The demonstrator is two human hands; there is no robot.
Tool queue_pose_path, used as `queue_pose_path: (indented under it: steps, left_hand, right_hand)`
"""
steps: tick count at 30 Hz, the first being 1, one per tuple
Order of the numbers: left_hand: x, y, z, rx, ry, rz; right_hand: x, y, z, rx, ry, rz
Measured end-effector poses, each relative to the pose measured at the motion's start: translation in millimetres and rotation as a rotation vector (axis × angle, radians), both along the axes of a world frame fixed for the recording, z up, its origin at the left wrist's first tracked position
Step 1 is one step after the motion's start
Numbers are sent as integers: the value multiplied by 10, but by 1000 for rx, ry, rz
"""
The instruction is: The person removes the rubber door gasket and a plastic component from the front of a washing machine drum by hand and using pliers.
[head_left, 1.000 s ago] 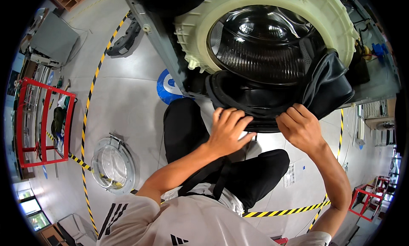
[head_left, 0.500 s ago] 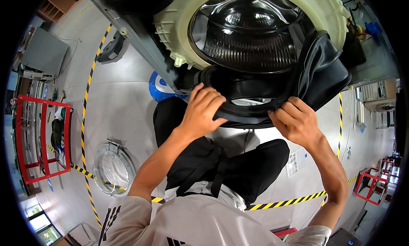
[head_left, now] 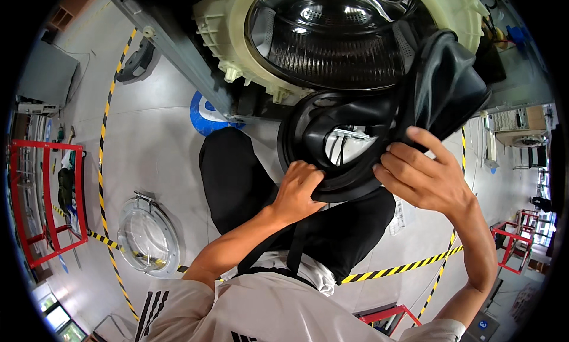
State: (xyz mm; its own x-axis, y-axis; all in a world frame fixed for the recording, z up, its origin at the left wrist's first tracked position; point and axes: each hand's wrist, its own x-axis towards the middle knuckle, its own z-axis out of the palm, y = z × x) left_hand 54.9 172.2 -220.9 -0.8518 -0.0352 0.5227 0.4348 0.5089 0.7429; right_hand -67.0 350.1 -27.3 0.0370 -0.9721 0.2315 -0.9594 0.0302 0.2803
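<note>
My left fingers [head_left: 306, 173] are bent close together, clamped over the near rim of a black rubber gasket [head_left: 354, 187], the thumb lower down by its underside. My right fingers [head_left: 398, 162] press into its right-hand side; the index stretches away from the rest along a fold, and with the thumb hidden I cannot tell whether that grip is closed. I take it that I hold two sides because the rubber is floppy and would sag from one.

The gasket hangs in front of and below the drum [head_left: 341, 54], its folded right part overlapping the drum's lower right edge in my view. Whether any of it is attached there, I cannot tell. My black trousers [head_left: 228, 179] are spread below the drum, probably so that I sit close with room between my knees. A cream tub ring [head_left: 228, 42] surrounds the drum. Well left of and below the drum, a round glass door [head_left: 147, 238] lies on the floor, presumably out of my way; a dark curved piece [head_left: 137, 60] lies left of the drum.
</note>
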Motion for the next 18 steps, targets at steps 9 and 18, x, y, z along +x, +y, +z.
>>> queue_pose_path:
  steps: [9,18]
  left_hand:
    - [3,104,112,22,74,-14]
    - [73,497,341,-6,48,-119]
  right_hand:
    - [162,123,332,-59,-269,-61]
    - [-444,896,160,-671,-442,-888]
